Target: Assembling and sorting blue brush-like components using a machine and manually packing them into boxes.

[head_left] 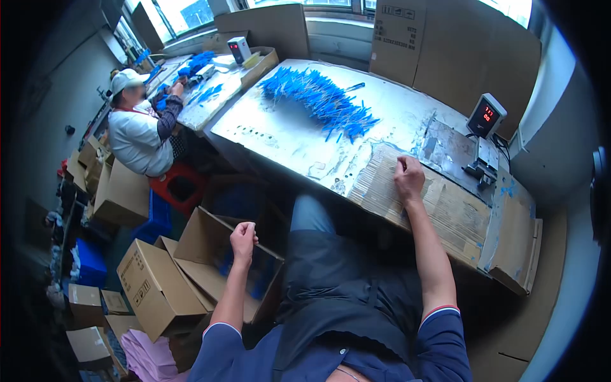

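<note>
My left hand (243, 242) is closed in a pinch over an open cardboard box (202, 240) that stands on the floor beside my leg. Blue pieces show dimly inside that box. My right hand (410, 178) is curled closed above the corrugated cardboard sheet (445, 210) along the table's near edge. Whatever either hand may hold is too small or hidden to make out. A heap of thin blue-ended strips (318, 99) with pale stems lies on the white table (267, 137), beyond my right hand and to its left.
At the table's right stand a small metal fixture (484, 162) and a box with a red digital display (487, 116). A co-worker (137, 127) sits at the far-left table, handling blue pieces. Several cartons (149, 286) and a pink cloth (147, 356) fill the floor at left.
</note>
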The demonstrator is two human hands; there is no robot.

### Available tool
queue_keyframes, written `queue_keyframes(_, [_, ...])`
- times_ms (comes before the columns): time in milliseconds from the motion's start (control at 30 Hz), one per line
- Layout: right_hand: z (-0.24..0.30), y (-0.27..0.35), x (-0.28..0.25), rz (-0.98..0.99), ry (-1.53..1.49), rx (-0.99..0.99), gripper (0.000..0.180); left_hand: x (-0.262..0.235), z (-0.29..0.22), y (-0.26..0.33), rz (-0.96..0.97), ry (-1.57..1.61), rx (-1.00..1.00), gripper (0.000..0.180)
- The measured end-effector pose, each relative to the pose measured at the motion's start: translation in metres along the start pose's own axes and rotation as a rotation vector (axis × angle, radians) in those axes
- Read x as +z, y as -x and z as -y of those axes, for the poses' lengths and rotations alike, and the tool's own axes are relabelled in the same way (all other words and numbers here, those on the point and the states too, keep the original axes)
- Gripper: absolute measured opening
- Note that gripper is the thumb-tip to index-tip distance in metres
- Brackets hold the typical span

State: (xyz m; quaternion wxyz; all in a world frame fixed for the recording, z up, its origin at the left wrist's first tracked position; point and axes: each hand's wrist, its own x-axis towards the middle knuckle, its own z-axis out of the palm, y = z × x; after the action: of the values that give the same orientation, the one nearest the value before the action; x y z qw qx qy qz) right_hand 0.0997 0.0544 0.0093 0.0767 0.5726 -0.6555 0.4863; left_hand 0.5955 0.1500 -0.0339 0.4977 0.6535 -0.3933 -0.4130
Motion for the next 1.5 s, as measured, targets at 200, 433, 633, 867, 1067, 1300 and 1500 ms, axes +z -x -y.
queue_keyframes(200, [0.005, -0.005, 0.016, 0.025, -0.063, -0.022, 0.006, 0.124, -0.108, -0.041, 0.277, -0.197, 0.311, 0.012])
queue_keyframes(433, [-0.016, -0.036, 0.027, 0.177, -0.181, 0.180, 0.012, 0.279, -0.161, -0.076, 0.340, -0.619, 0.886, 0.023])
queue_keyframes(633, [-0.023, -0.042, 0.029, 0.193, -0.255, 0.266, 0.012, 0.353, -0.181, -0.100, 0.245, -0.944, 1.064, 0.048])
queue_keyframes(867, [-0.026, -0.047, 0.031, 0.245, -0.246, 0.282, 0.013, 0.400, -0.195, -0.127, 0.219, -1.435, 0.806, 0.065])
queue_keyframes(1067, [-0.023, -0.049, 0.032, 0.280, -0.224, 0.289, 0.013, 0.407, -0.194, -0.149, 0.345, -1.479, 0.884, 0.046])
queue_keyframes(1300, [-0.022, -0.049, 0.031, 0.264, -0.232, 0.298, 0.014, 0.401, -0.176, -0.138, 0.251, -1.278, 0.925, 0.049])
queue_keyframes(1500, [-0.028, -0.047, 0.033, 0.257, -0.222, 0.305, 0.014, 0.408, -0.194, -0.137, 0.404, -1.473, 0.716, 0.063])
